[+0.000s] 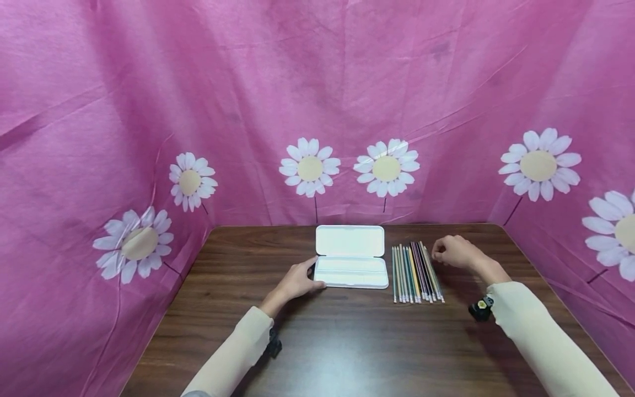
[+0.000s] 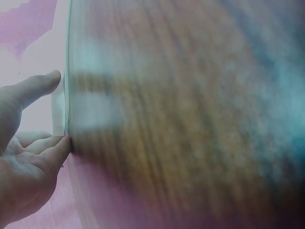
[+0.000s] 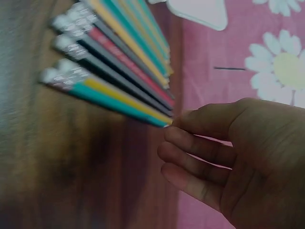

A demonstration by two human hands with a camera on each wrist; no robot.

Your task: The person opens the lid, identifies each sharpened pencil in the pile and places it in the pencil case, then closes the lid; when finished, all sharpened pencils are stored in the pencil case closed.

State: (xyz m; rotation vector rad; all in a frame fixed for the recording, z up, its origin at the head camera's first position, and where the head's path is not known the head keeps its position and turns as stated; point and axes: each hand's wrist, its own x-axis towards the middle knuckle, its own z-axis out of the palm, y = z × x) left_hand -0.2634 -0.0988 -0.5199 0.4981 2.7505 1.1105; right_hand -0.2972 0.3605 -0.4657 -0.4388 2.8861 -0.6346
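Observation:
A white pencil case (image 1: 351,279) lies unfolded on the table, its lid (image 1: 350,241) tipped back. My left hand (image 1: 296,280) holds its left end, thumb at the near corner and forefinger at the far one. In the left wrist view, the left hand (image 2: 28,167) has its fingertips against the case edge. To the right of the case, several pencils (image 1: 416,273) lie side by side, erasers towards me. My right hand (image 1: 457,252) is beside their far tips, fingers loosely bent. In the right wrist view, the right hand (image 3: 257,152) shows fingertips close by the outermost pencil's tip; contact is unclear.
The brown wooden table (image 1: 317,342) extends in front of the case and the pencils. A pink cloth with daisies (image 1: 317,82) hangs behind the table and along both sides. A small black wrist camera (image 1: 481,310) sits under the right sleeve.

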